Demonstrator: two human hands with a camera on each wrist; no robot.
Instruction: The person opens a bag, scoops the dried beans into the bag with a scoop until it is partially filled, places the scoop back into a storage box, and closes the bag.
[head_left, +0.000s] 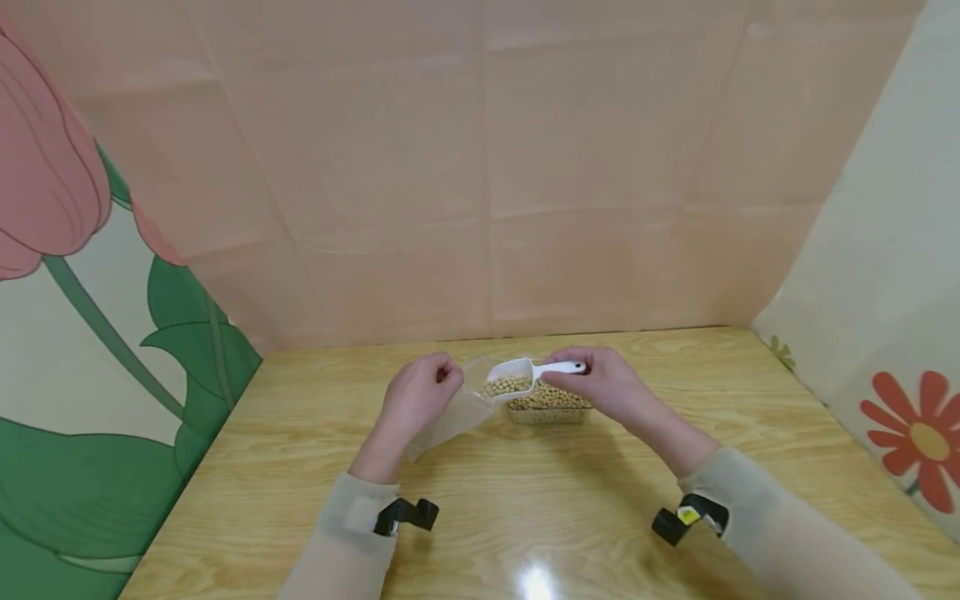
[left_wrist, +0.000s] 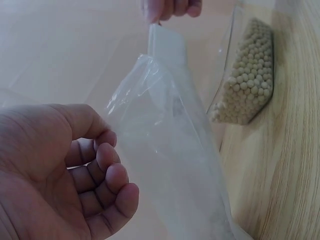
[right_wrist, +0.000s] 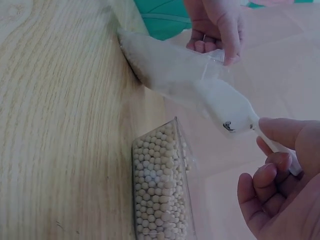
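My left hand (head_left: 422, 392) pinches the rim of a clear plastic bag (left_wrist: 165, 150) between thumb and forefinger, its other fingers curled. The bag slants down from that hand toward the table, its mouth toward the right. My right hand (head_left: 603, 385) grips the handle of a white scoop (head_left: 517, 377). Soybeans (head_left: 507, 385) lie in the scoop, whose front end is inside the bag's mouth. Below and behind the scoop stands a clear plastic box (right_wrist: 187, 200) full of soybeans, apart from both hands. In the right wrist view the bag partly veils the scoop.
All this is over a wood-grain table (head_left: 480, 517). A pink sheet (head_left: 480, 183) hangs behind the table's far edge. Walls with painted flowers (head_left: 930, 442) stand at both sides. Each forearm carries a black camera mount (head_left: 405, 515).
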